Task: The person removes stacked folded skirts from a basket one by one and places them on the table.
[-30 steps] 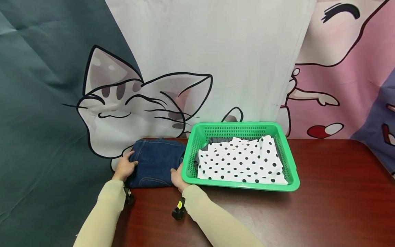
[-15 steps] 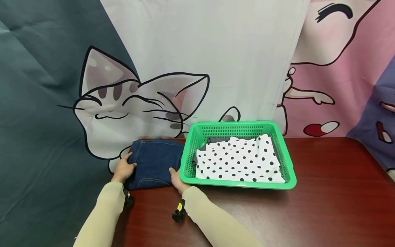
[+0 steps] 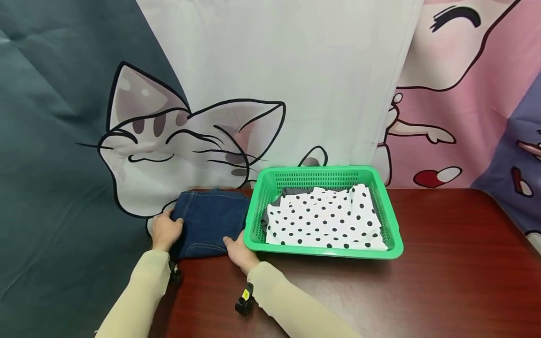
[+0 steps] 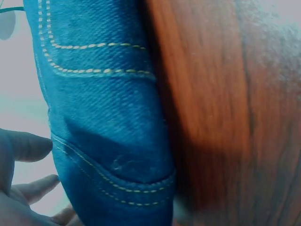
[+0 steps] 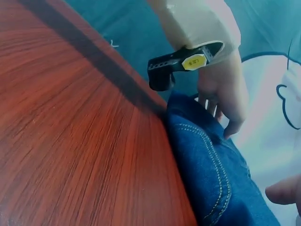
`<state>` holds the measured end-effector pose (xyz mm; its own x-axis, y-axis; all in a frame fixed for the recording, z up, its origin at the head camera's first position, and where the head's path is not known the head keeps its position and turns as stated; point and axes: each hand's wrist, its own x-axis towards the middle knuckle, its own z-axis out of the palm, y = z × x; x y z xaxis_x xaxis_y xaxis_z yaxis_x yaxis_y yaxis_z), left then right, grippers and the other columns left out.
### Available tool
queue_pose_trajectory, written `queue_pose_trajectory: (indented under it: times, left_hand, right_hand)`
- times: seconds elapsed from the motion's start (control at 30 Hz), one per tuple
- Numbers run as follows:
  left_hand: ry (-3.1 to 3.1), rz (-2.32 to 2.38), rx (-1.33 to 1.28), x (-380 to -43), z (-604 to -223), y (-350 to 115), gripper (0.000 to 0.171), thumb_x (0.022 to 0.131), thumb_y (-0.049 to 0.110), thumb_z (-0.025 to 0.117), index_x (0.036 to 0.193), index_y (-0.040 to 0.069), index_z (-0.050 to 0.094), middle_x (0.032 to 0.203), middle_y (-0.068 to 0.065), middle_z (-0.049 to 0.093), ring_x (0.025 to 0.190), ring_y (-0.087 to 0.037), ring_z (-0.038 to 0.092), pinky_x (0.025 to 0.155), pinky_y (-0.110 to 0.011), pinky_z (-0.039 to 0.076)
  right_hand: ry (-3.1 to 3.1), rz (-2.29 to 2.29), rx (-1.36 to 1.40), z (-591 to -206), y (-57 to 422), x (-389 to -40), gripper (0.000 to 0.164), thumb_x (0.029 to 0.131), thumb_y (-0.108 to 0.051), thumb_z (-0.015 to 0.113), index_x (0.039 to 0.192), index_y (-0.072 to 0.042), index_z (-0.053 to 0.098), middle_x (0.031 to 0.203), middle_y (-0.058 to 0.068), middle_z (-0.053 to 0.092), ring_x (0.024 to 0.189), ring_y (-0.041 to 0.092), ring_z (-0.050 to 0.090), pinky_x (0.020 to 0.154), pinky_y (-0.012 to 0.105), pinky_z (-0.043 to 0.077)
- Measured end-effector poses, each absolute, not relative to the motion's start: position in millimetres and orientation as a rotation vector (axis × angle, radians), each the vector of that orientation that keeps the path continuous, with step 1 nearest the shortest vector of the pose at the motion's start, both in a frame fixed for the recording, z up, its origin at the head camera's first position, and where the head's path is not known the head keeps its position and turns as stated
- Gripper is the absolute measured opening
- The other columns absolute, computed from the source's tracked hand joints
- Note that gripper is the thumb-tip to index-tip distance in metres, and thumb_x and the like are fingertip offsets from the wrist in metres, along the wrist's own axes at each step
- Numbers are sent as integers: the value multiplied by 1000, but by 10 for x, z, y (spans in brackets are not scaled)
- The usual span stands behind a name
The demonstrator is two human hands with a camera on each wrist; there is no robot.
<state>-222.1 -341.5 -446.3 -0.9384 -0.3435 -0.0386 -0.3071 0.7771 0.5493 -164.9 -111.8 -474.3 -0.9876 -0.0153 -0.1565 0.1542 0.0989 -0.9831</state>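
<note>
Blue jeans (image 3: 211, 218) at the back left corner of the desk (image 3: 448, 249): right hand (image 3: 243, 254) has slid frontward, apparently repositioning, grip hidden; left hand (image 3: 166, 232) touches loosely.

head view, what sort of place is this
Possibly a staged space for handling clothes: a cartoon backdrop hangs behind a table that bears folded denim and a basket of cloth.

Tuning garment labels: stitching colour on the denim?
Pale yellowish stitching on blue denim; clearest in left wrist view.
</note>
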Motion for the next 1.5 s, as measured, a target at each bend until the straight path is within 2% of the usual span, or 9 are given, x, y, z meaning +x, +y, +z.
queue_pose_trajectory:
  times: [0.2, 0.37, 0.5, 0.73, 0.97, 1.07, 1.4, 1.5]
  left_hand:
    - [-2860, -915, 559, -2234, -4408, -3394, 60, 100, 20, 47, 154, -2, 35, 150, -38, 28, 140, -53, 20, 111, -69, 15]
    - [-2848, -930, 551, -2238, -4339, -3302, 62, 102, 22, 48, 156, -1, 29, 152, -38, 25, 142, -54, 16, 112, -70, 11]
    - [-2842, -950, 519, -2228, -4294, -3241, 63, 103, 23, 49, 157, 0, 27, 154, -37, 22, 142, -55, 15, 110, -70, 13]
    - [-2788, -980, 441, -2225, -4247, -3145, 62, 103, 22, 52, 156, 1, 31, 155, -34, 27, 142, -50, 23, 113, -64, 22]
    - [-2720, -1063, 373, -2209, -4135, -3013, 62, 104, 21, 52, 158, 3, 28, 159, -30, 21, 144, -49, 23, 113, -64, 24]
    - [-2711, -1085, 353, -2214, -4081, -2951, 64, 104, 23, 52, 159, 4, 26, 160, -29, 19, 144, -49, 24, 112, -64, 25]
    - [-2722, -1142, 284, -2190, -3958, -2787, 67, 104, 25, 53, 160, 4, 23, 160, -29, 17, 144, -50, 21, 112, -66, 24]
    - [-2736, -1143, 247, -2171, -3931, -2727, 67, 103, 25, 54, 160, 4, 23, 159, -30, 20, 143, -50, 25, 111, -66, 27]
  right_hand:
    - [2312, -1961, 39, -4714, -1100, -1537, 94, 97, -17, 65, 157, 5, -4, 165, 24, 2, 151, 41, 10, 120, 53, 17]
    - [2307, -1925, 63, -4646, -1109, -1451, 99, 95, -19, 68, 159, 0, -5, 166, 20, 1, 152, 38, 8, 120, 52, 17]
    - [2283, -1924, 39, -4600, -1093, -1387, 103, 94, -19, 70, 160, -3, -7, 167, 17, -3, 153, 36, 2, 121, 52, 14]
    - [2220, -1887, -21, -4494, -1014, -1265, 107, 91, -22, 73, 160, -4, -6, 167, 17, -3, 152, 36, -1, 121, 53, 13]
    - [2216, -1687, -96, -4315, -896, -1163, 106, 90, -32, 75, 162, -6, 2, 166, 17, 8, 151, 41, 8, 117, 57, 23]
    - [2200, -1643, -153, -4237, -844, -1133, 103, 91, -35, 74, 162, -7, 4, 166, 18, 7, 151, 41, 8, 116, 58, 24]
    - [2208, -1476, -427, -3978, -633, -1080, 87, 97, -48, 61, 161, -11, 15, 165, 5, 18, 152, 29, 15, 118, 52, 25]
    - [2156, -1502, -477, -3899, -539, -1087, 84, 100, -47, 58, 162, -12, 13, 163, 6, 23, 150, 26, 23, 117, 49, 28]
